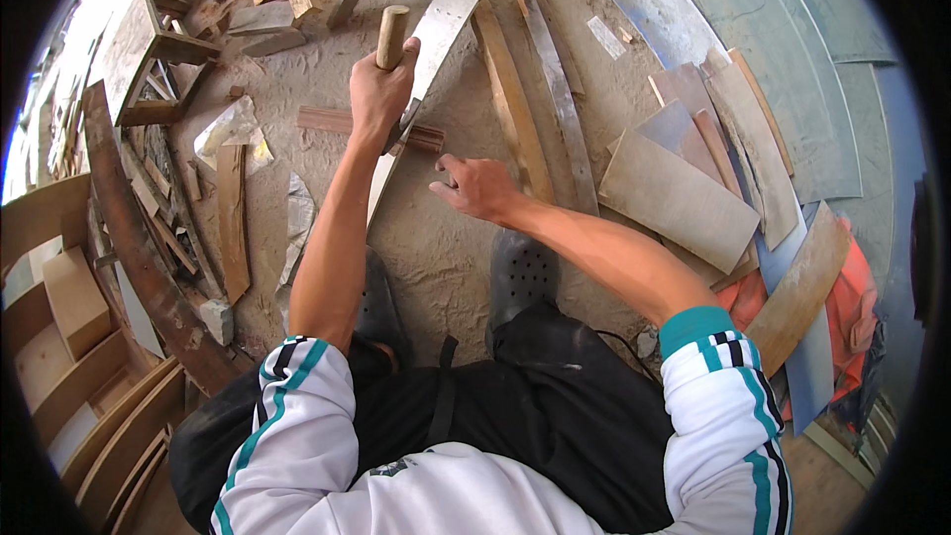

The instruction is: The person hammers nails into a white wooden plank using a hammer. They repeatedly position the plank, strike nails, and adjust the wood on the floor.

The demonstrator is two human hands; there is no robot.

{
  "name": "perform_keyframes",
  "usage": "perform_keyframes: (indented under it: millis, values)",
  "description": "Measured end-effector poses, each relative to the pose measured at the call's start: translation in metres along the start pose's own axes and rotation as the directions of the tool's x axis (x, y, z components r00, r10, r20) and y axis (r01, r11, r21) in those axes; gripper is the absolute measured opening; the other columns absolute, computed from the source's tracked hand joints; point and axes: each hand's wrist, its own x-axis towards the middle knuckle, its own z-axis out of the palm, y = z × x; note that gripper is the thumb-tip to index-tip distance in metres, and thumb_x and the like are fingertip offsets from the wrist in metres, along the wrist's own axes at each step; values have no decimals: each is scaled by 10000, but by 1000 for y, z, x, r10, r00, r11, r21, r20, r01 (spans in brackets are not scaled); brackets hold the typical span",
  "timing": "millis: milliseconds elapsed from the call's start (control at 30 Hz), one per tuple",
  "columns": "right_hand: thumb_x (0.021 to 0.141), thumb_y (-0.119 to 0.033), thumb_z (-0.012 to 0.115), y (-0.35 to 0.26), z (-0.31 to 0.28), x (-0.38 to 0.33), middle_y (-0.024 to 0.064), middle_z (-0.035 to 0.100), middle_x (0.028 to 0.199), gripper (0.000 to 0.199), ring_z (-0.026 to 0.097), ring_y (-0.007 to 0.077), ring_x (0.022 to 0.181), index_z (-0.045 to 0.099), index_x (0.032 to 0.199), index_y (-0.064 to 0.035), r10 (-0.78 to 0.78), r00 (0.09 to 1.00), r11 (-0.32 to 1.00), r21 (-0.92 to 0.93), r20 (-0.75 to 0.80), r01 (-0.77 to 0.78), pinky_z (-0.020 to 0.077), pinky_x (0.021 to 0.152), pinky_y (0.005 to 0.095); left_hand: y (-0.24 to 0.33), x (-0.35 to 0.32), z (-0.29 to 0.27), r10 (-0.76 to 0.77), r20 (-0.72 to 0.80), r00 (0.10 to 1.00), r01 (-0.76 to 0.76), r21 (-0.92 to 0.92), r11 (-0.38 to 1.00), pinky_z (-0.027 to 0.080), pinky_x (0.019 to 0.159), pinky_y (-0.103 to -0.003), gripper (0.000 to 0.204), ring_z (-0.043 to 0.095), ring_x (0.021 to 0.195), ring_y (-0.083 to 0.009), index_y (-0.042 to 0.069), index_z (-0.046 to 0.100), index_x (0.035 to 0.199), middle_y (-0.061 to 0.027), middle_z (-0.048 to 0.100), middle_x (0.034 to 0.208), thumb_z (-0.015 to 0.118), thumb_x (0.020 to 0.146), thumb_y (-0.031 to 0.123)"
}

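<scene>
My left hand is raised over the sandy ground and grips a round wooden handle; the tool's head is hidden behind the hand. Under it a long pale plank runs down toward my feet, crossing a short reddish-brown wood strip. My right hand hovers just right of that strip's end, fingers curled, with nothing visible in them. My feet in dark perforated clogs rest on the ground below both hands.
Curved wooden slats lie beyond my right hand. Flat pale boards are piled at the right over an orange cloth. A wooden frame stands at the upper left. Curved plywood pieces and shelves line the left side.
</scene>
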Motion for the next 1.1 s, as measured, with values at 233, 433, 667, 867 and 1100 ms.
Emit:
perform_keyframes:
  millis: [233, 433, 667, 867, 1100]
  values:
    - [909, -390, 643, 0, 1, -10, 203, 705, 829, 371, 696, 397, 766, 615, 1090, -67, -27, 999, 998, -59, 36, 29, 547, 666, 492, -1, -8, 14, 10, -9, 1000, -9, 97, 995, 485, 658, -408, 503, 549, 585, -244, -41, 650, 798, -183, 577, 611, 682, 895, 451]
    - [925, -407, 617, 4, 0, -13, 186, 702, 809, 358, 688, 401, 743, 605, 1060, -75, -35, 999, 999, -31, 1, 35, 534, 642, 506, -3, -9, 12, -5, -77, 997, 2, -40, 999, 406, 548, -341, 498, 438, 581, -99, -19, 591, 681, -24, 494, 565, 684, 922, 407]
    - [911, -348, 657, 14, -7, -10, 140, 700, 806, 313, 680, 349, 737, 644, 1041, -64, -55, 995, 998, -29, -89, 52, 533, 651, 435, -20, -13, 9, 22, -45, 999, -30, -171, 985, 358, 513, -308, 488, 394, 560, -85, 35, 518, 607, 29, 460, 582, 716, 909, 364]
    - [918, -301, 646, 30, -50, 3, 161, 701, 933, 278, 676, 333, 879, 665, 1028, -47, -11, 965, 997, -73, -264, -8, 531, 748, 444, -30, -12, 0, 21, 38, 999, -9, -300, 954, 316, 485, -280, 456, 378, 545, -54, 95, 485, 583, 54, 458, 588, 745, 895, 302]
    - [880, -343, 701, -23, -20, 30, 134, 699, 980, 392, 671, 332, 946, 603, 1120, -48, 309, 945, 940, 113, 112, -321, 513, 786, 445, -25, -10, -4, -12, 126, 992, 53, -322, 945, 346, 467, -268, 410, 436, 505, -54, 86, 534, 591, 40, 497, 558, 750, 883, 275]
